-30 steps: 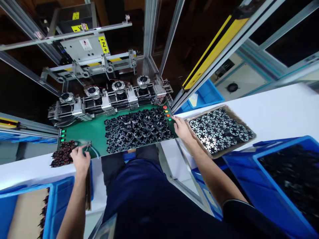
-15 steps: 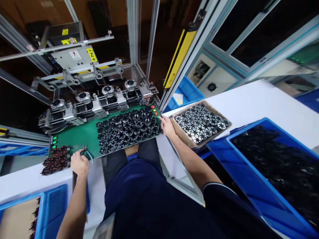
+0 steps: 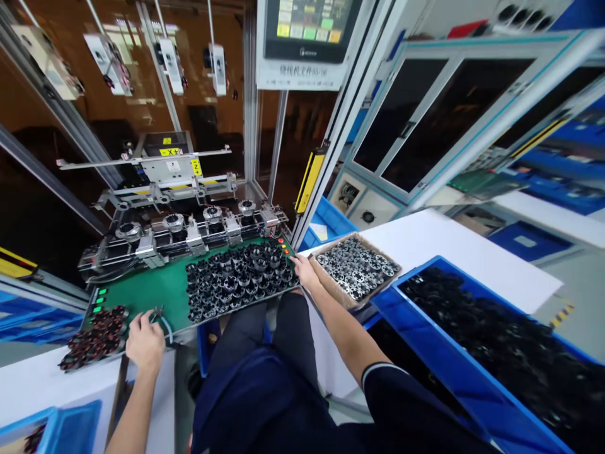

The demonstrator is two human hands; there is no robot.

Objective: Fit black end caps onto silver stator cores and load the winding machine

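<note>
My right hand is at the right end of the green work plate, its index finger stretched out to the small buttons there. On the left, my left hand lies at the plate's front edge, fingers slightly bent and apart. Its fingertips are beside small blue-handled cutters; whether they touch is unclear. Left of this hand sits a cluster of dark parts with copper-coloured windings. Black ring-shaped parts stand in rows between my hands.
Behind the plate, a metal fixture carries several round silver parts. A cardboard box of metal rings adjoins my right forearm. Blue crates flank me, the right one full of black parts. A yellow sensor post and a screen panel rise behind.
The view has tilted up, bringing the screen panel and hanging units into sight. My left hand's fingers have spread a little beside the cutters. My right hand stays by the buttons.
</note>
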